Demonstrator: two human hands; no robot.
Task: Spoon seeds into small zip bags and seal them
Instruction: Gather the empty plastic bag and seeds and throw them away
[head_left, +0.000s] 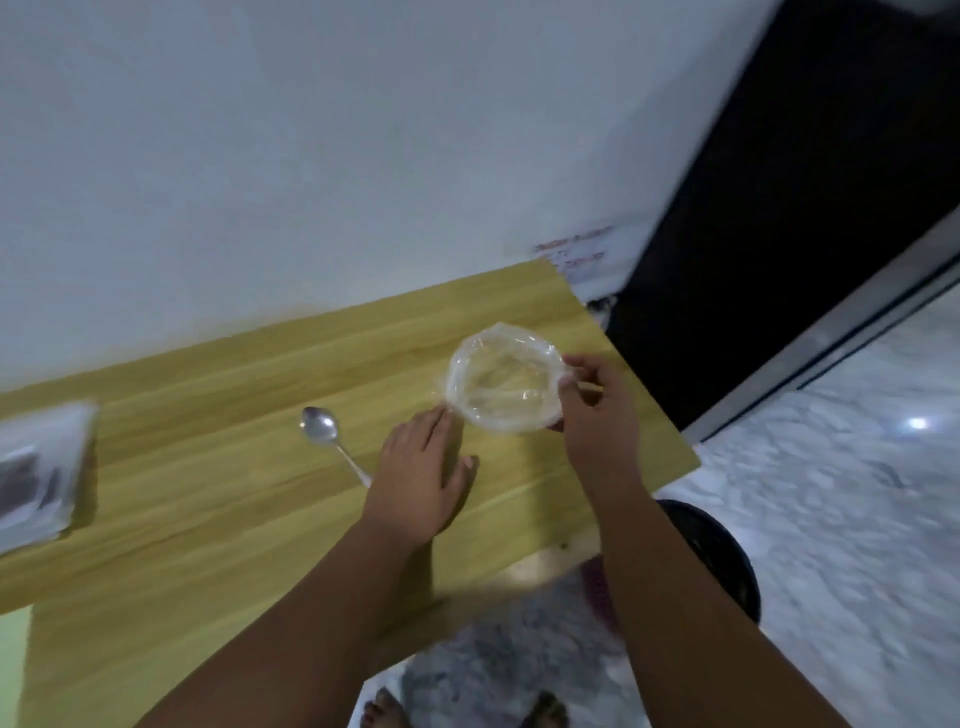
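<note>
One table (208, 493) takes the lower left of the view: yellow wood-grain laminate, smooth, flat, hard. Pale marbled floor (831, 519) at 3 o'clock, with a round black stool (722, 556) by the table edge at 4 o'clock.

A blurred pile of clear packets (41, 467) sits at 9 o'clock on the table. Something dark is inside; can't tell if it is seeds.

The clear plastic bag (501, 382) is at 2 o'clock on the table, near the far right corner. It is thin crinkly film, glossy, puffed into a round open shape. No seeds are visible in it, and I can't tell if a bowl sits under the film. My judgement is that it is very light, floppy and slippery, will collapse or skid if nudged, and won't stand by itself. It is best held at the rim with a pinch on each side so the mouth stays open.

The right hand (597, 415) is at the bag's 3 o'clock side, with its fingers (569, 387) pinching the rim film. The left hand (421, 478) lies flat on the table at the bag's 7 o'clock, fingers straight and released, tips just at the film's edge.

The spoon (324, 434) is small, metal, shiny and rigid. It lies on the table at 9 o'clock of the left hand with its bowl toward 11 o'clock. Nothing grips it, and the handle end is hidden behind the left hand.
</note>
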